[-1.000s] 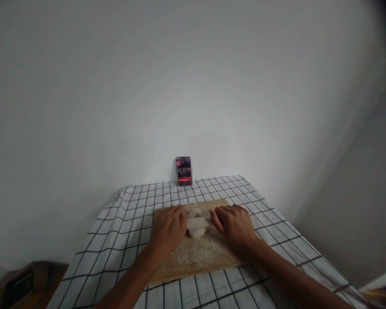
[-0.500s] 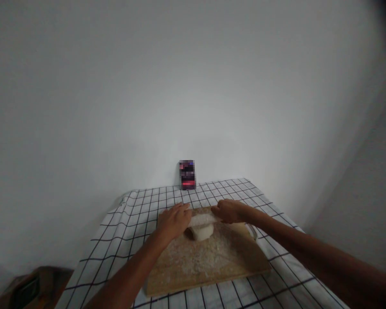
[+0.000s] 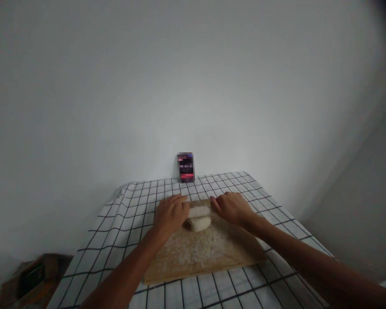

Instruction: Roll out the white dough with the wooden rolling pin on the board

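Between my two hands a pale, floury rolling pin (image 3: 199, 211) lies crosswise against a lump of white dough (image 3: 200, 223). My left hand (image 3: 173, 211) is closed over the pin's left end, hiding that end. At the other end, my right hand (image 3: 231, 207) grips with curled fingers. Both dough and pin are at the far half of a wooden board (image 3: 206, 257), which is dusted with flour. The near side of the dough bulges out below the pin, with a dark shadow at its left.
A white cloth with black grid lines (image 3: 116, 223) covers the table under the board. At the table's back edge a small dark, pixelated upright object (image 3: 185, 167) leans by the wall (image 3: 193, 86). Low at left stands a brown open box (image 3: 35, 277).
The whole view has shifted, so the table sits slightly higher. My right hand has come a little nearer to me relative to the board. Both hands keep hold of the rolling pin.
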`<action>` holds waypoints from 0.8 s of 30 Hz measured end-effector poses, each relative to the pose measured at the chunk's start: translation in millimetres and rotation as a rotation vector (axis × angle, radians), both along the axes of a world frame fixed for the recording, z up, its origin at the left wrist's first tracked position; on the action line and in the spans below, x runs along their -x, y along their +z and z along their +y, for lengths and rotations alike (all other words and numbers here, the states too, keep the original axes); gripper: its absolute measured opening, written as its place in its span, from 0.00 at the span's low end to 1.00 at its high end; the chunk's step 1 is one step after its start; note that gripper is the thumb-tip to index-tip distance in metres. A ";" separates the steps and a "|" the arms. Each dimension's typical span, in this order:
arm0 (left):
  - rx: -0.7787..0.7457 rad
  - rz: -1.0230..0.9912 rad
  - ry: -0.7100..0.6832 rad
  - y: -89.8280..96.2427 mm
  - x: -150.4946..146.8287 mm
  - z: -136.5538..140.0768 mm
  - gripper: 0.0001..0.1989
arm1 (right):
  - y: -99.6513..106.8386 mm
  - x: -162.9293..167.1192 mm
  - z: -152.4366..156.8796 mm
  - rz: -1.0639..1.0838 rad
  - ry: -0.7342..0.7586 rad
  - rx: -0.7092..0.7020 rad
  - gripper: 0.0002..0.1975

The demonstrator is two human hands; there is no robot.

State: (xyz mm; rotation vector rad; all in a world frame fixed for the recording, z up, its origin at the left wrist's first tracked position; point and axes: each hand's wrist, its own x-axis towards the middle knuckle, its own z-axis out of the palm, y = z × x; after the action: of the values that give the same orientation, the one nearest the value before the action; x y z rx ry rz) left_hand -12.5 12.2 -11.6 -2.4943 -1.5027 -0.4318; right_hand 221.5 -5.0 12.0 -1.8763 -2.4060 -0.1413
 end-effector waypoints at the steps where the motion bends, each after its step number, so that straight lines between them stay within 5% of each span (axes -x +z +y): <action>1: -0.010 -0.025 0.008 0.0 0.0 -7.2 0.16 | -3.6 1.4 -10.3 0.019 -0.025 -0.050 0.31; 10: -0.018 -0.209 -0.031 2.0 -1.3 -58.7 0.21 | -22.7 -3.7 -65.3 0.153 0.256 -0.345 0.21; 14: 0.016 -0.137 0.013 3.1 -3.0 -47.6 0.20 | -11.7 1.7 -54.5 0.127 0.134 -0.192 0.22; 18: 0.097 -0.001 0.026 11.2 -4.0 -20.2 0.15 | 5.4 8.4 -10.9 0.008 -0.044 0.019 0.27; 24: 0.082 -0.021 0.055 17.5 -8.2 6.7 0.14 | 6.0 -0.4 36.8 -0.048 0.138 0.236 0.20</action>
State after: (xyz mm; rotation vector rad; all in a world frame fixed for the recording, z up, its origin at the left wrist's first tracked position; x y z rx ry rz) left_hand -4.4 18.9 5.9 -2.5096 -1.6241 -0.3959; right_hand 221.9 31.8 17.9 -1.8034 -2.6786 0.1134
